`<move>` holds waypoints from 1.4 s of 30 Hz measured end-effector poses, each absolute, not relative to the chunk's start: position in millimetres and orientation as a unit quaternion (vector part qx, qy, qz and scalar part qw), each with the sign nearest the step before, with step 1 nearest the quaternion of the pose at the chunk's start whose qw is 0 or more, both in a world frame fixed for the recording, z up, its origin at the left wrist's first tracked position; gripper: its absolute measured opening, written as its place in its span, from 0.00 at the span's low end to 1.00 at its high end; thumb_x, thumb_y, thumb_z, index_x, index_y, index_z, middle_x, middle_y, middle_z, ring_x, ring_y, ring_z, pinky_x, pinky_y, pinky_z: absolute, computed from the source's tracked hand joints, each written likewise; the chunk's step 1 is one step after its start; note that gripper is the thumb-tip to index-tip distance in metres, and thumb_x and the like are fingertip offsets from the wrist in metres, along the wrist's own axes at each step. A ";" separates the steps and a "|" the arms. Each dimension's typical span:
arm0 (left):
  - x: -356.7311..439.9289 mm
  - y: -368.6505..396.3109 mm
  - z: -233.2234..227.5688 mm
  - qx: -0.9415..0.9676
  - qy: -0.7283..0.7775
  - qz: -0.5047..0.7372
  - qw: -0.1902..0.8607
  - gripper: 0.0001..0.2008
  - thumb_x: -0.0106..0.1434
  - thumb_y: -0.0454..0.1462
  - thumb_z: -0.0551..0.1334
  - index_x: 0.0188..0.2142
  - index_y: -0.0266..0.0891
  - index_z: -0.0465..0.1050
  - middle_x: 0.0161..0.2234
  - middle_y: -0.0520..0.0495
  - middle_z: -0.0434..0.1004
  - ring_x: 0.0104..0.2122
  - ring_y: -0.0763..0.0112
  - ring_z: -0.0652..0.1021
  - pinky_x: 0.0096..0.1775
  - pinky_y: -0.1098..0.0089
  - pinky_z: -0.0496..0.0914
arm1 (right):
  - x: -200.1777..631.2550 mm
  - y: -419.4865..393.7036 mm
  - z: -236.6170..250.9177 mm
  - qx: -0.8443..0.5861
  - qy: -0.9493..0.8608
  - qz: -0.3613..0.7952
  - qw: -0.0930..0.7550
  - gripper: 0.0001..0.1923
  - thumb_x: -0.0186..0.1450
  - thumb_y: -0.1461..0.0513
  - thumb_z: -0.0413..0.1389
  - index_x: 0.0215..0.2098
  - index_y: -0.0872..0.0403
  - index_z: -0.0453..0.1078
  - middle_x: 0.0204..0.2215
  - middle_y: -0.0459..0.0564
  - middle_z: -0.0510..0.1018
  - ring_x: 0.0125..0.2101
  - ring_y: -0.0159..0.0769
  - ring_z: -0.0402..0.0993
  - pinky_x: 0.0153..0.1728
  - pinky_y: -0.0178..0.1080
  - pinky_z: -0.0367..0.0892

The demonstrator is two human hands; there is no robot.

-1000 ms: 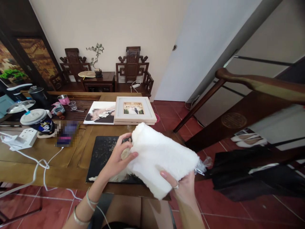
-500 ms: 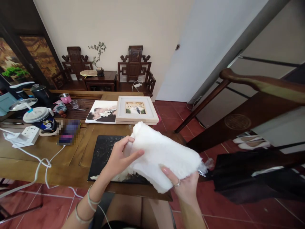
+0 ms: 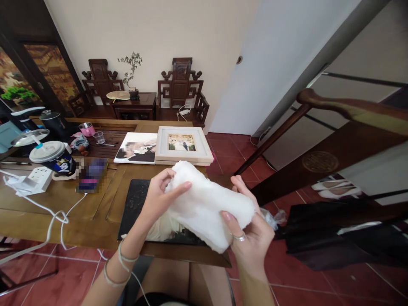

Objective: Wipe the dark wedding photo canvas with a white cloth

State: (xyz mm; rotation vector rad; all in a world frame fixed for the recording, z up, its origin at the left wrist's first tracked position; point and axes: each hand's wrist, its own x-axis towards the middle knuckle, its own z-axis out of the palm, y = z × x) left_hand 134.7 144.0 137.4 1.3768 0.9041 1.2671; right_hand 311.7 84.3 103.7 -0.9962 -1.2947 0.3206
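Above the near edge of the wooden table [image 3: 47,221], a folded white fleecy cloth [image 3: 204,204] is held up between both hands. Its left end is pinched by the left hand [image 3: 157,199], thumb on top and fingers curled beneath; its right end is cupped by the right hand [image 3: 251,231], the fingers wrapped loosely round it. Directly beneath lies a black photo panel [image 3: 137,204], flat on the table. Farther off, a framed photograph [image 3: 181,144] and a frameless print [image 3: 135,148] lie side by side. Judged from the grip, the cloth is being bunched or refolded into a pad. A firm one-handed hold would probably be needed next, with the pad brought down flat onto the panel.
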 end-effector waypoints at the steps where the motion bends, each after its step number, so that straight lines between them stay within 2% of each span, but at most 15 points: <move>1: 135.5 144.9 136.9 0.569 0.371 0.527 0.511 0.17 0.56 0.43 0.68 0.28 0.39 0.61 0.27 0.54 0.61 0.29 0.75 0.65 0.30 0.75 0.59 | 311.5 86.0 102.9 -0.444 -0.575 0.138 0.673 0.12 0.60 0.64 0.61 0.44 0.52 0.75 0.59 0.52 0.69 0.61 0.54 0.60 0.59 0.59 0.56; 4: 134.8 145.5 135.0 0.568 0.358 0.530 0.518 0.17 0.59 0.45 0.65 0.28 0.40 0.58 0.24 0.57 0.58 0.25 0.77 0.62 0.28 0.74 0.57 | 312.3 90.5 99.3 -0.457 -0.550 0.181 0.675 0.15 0.60 0.62 0.62 0.45 0.53 0.74 0.58 0.55 0.70 0.58 0.54 0.64 0.56 0.58 0.60; 6: 133.1 145.9 133.0 0.572 0.369 0.534 0.501 0.16 0.62 0.46 0.63 0.29 0.41 0.57 0.24 0.57 0.58 0.24 0.77 0.61 0.28 0.74 0.57 | 313.6 92.9 96.6 -0.449 -0.513 0.220 0.698 0.13 0.59 0.62 0.63 0.43 0.52 0.73 0.51 0.55 0.76 0.51 0.50 0.72 0.50 0.53 0.67; 8: 131.5 147.3 130.1 0.605 0.399 0.537 0.432 0.15 0.63 0.46 0.62 0.30 0.42 0.58 0.25 0.55 0.59 0.25 0.75 0.63 0.29 0.73 0.58 | 315.4 95.0 94.7 -0.451 -0.486 0.228 0.713 0.13 0.56 0.62 0.65 0.39 0.51 0.72 0.42 0.50 0.79 0.42 0.44 0.76 0.43 0.46 0.71; 11: 129.8 149.9 126.0 0.656 0.424 0.523 0.342 0.12 0.64 0.45 0.60 0.32 0.42 0.61 0.25 0.55 0.58 0.25 0.75 0.63 0.30 0.73 0.57 | 319.9 96.8 94.9 -0.478 -0.492 0.230 0.690 0.21 0.50 0.62 0.70 0.40 0.51 0.70 0.34 0.46 0.79 0.34 0.39 0.76 0.34 0.39 0.72; 15: 129.0 147.2 129.8 0.683 0.423 0.507 0.314 0.10 0.66 0.43 0.58 0.34 0.42 0.60 0.22 0.59 0.52 0.21 0.77 0.56 0.26 0.74 0.53 | 328.8 97.1 96.0 -0.494 -0.533 0.282 0.627 0.27 0.48 0.60 0.71 0.45 0.51 0.69 0.37 0.48 0.79 0.36 0.40 0.76 0.34 0.40 0.73; 19: 127.8 139.1 143.1 0.752 0.402 0.465 0.239 0.08 0.66 0.39 0.59 0.32 0.42 0.61 0.24 0.59 0.55 0.23 0.78 0.58 0.27 0.75 0.55 | 339.5 96.7 91.8 -0.513 -0.546 0.298 0.591 0.35 0.44 0.59 0.72 0.49 0.52 0.68 0.43 0.52 0.78 0.41 0.44 0.75 0.40 0.43 0.74; 23: 127.3 138.1 147.3 0.771 0.399 0.455 0.199 0.08 0.65 0.39 0.60 0.31 0.41 0.62 0.24 0.59 0.58 0.22 0.78 0.60 0.27 0.75 0.55 | 348.0 94.8 90.3 -0.521 -0.548 0.377 0.535 0.27 0.45 0.57 0.72 0.42 0.55 0.72 0.37 0.52 0.81 0.35 0.45 0.77 0.34 0.43 0.76; 27: 131.9 143.0 139.0 0.693 0.452 0.506 0.243 0.10 0.64 0.42 0.61 0.32 0.42 0.62 0.17 0.63 0.51 0.17 0.79 0.55 0.24 0.75 0.52 | 350.7 92.9 96.1 -0.524 -0.538 0.447 0.486 0.21 0.49 0.56 0.70 0.38 0.55 0.74 0.33 0.52 0.82 0.31 0.43 0.78 0.29 0.40 0.76; 28: 133.3 143.3 136.4 0.670 0.460 0.513 0.276 0.09 0.64 0.42 0.61 0.34 0.42 0.62 0.16 0.63 0.51 0.16 0.79 0.56 0.23 0.76 0.53 | 350.4 93.0 97.5 -0.528 -0.533 0.452 0.482 0.21 0.49 0.56 0.70 0.38 0.55 0.74 0.33 0.52 0.82 0.32 0.44 0.79 0.29 0.40 0.76; 30: 135.1 141.7 131.5 0.642 0.456 0.501 0.360 0.11 0.64 0.43 0.61 0.42 0.42 0.62 0.17 0.62 0.61 0.18 0.78 0.65 0.25 0.77 0.59 | 348.7 94.5 98.8 -0.541 -0.512 0.453 0.490 0.22 0.49 0.56 0.70 0.40 0.56 0.74 0.35 0.52 0.82 0.33 0.44 0.79 0.30 0.40 0.77; 32: 135.2 137.8 126.4 0.637 0.432 0.459 0.445 0.25 0.61 0.44 0.65 0.53 0.42 0.57 0.27 0.55 0.75 0.28 0.72 0.76 0.31 0.75 0.67 | 346.2 97.1 97.6 -0.548 -0.480 0.443 0.522 0.26 0.49 0.56 0.70 0.43 0.56 0.73 0.38 0.54 0.82 0.35 0.45 0.79 0.32 0.42 0.77; 35: 133.1 132.6 117.3 0.638 0.416 0.413 0.500 0.41 0.55 0.42 0.70 0.62 0.43 0.50 0.43 0.44 0.78 0.42 0.63 0.79 0.39 0.69 0.72 | 343.8 100.4 92.7 -0.530 -0.452 0.438 0.568 0.32 0.49 0.56 0.70 0.50 0.56 0.71 0.44 0.56 0.80 0.41 0.47 0.78 0.38 0.44 0.77; 38: 130.7 133.1 107.6 0.649 0.436 0.426 0.455 0.33 0.60 0.42 0.66 0.61 0.42 0.54 0.47 0.42 0.75 0.42 0.63 0.78 0.39 0.69 0.72 | 345.8 101.0 87.9 -0.524 -0.466 0.428 0.570 0.38 0.48 0.57 0.71 0.54 0.56 0.67 0.47 0.57 0.79 0.44 0.48 0.77 0.41 0.45 0.76; 42: 132.7 138.0 96.5 0.671 0.460 0.404 0.418 0.25 0.64 0.44 0.61 0.58 0.42 0.60 0.40 0.46 0.77 0.36 0.66 0.78 0.33 0.71 0.70 | 350.4 99.5 84.6 -0.538 -0.496 0.403 0.550 0.39 0.47 0.58 0.71 0.55 0.55 0.67 0.48 0.57 0.78 0.45 0.48 0.76 0.43 0.46 0.76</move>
